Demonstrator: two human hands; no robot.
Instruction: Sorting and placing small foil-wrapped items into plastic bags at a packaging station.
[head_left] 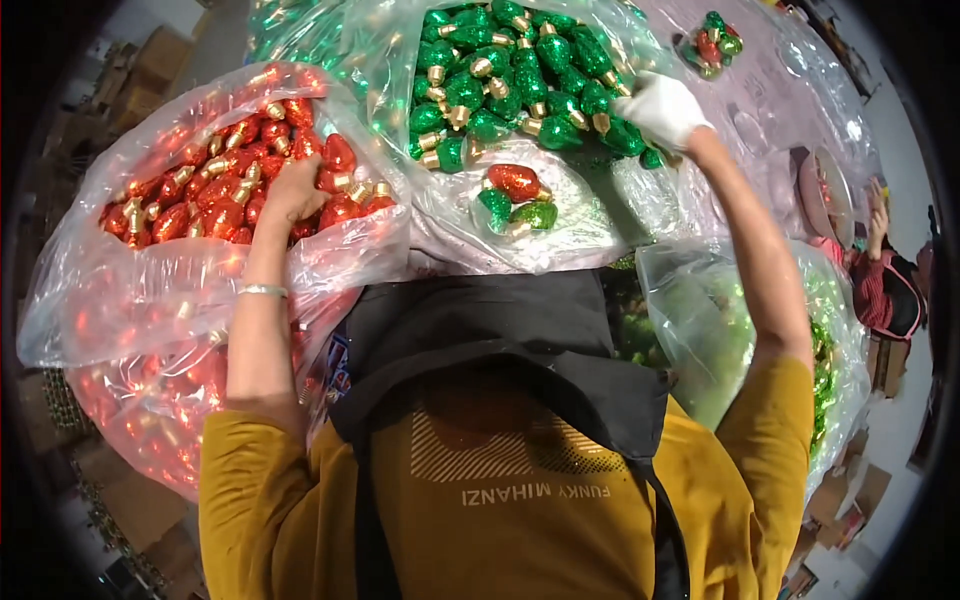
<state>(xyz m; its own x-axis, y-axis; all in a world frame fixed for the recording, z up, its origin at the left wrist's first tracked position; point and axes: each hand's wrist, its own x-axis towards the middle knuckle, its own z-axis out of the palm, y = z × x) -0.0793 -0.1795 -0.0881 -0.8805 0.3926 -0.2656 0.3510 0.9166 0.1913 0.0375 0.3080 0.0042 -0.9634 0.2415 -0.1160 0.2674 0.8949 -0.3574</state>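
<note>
My bare left hand reaches into a clear plastic bag full of glittery red bulb-shaped ornaments with gold caps. Its fingers curl down around a red ornament, partly hidden among the others. On my right hand is a white glove, its fingers bent at the right edge of a heap of green bulb ornaments and closed on one near its gold cap. Between my hands, a small group on clear plastic holds one red ornament and two green ones.
A filled clear packet of red and green ornaments lies at the far right of the plastic-covered table. Another clear bag with green contents stands by my right arm. Farther right are a round container and another person's hand.
</note>
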